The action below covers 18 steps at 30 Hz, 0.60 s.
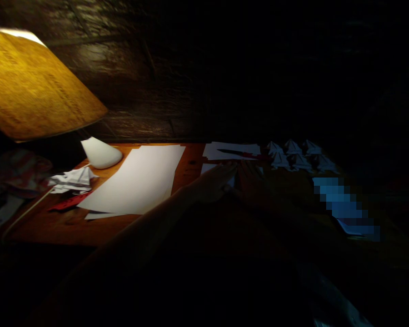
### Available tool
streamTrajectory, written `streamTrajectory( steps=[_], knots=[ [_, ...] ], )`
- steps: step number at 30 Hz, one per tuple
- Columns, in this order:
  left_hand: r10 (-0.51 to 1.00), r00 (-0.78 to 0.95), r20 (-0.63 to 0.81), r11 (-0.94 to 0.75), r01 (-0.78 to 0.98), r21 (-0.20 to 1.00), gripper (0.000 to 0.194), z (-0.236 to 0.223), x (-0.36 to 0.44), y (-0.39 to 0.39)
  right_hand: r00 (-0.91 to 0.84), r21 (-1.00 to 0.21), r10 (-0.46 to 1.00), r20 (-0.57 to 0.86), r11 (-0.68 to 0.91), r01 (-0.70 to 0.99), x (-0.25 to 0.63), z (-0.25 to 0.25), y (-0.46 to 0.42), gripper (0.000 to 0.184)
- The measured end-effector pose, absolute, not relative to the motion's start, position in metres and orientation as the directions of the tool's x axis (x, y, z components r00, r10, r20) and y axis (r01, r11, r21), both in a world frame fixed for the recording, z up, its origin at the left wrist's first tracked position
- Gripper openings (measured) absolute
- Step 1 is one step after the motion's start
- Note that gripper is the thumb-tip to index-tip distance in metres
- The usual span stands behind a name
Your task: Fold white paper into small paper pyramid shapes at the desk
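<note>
We have our left hand (218, 182) and right hand (251, 181) open and side by side, fingers outstretched on a white sheet of paper (207, 168); it lies beneath them on the worktop (190, 169), showing between and beside them.

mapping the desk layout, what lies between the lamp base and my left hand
White sheets, then a strip of wooden tabletop, lie between the lamp base and your left hand, in the head view.

Bluish-white paper (207, 168) — amber-yellow lampshade (37, 88)
</note>
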<state>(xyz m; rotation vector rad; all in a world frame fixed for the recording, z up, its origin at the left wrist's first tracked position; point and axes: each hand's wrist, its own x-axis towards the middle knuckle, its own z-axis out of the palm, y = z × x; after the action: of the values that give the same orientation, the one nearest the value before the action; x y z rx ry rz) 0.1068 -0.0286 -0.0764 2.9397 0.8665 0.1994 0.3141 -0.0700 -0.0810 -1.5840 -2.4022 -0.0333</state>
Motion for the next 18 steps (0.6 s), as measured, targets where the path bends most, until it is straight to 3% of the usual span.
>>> streamTrajectory(
  steps=[9, 18],
  knots=[
    [0.526, 0.843, 0.111, -0.85, 0.52, 0.081, 0.08, -0.0817, 0.1038, -0.0259, -0.361, -0.164, 0.903, 0.231, 0.402, 0.901, 0.3143, -0.0773, -0.072, 0.108],
    [0.532, 0.842, 0.089, -0.847, 0.528, 0.06, 0.072, -0.079, 0.105, -0.0269, -0.346, -0.161, 0.907, 0.242, 0.389, 0.907, 0.3141, -0.0779, -0.0725, 0.104]
  ],
)
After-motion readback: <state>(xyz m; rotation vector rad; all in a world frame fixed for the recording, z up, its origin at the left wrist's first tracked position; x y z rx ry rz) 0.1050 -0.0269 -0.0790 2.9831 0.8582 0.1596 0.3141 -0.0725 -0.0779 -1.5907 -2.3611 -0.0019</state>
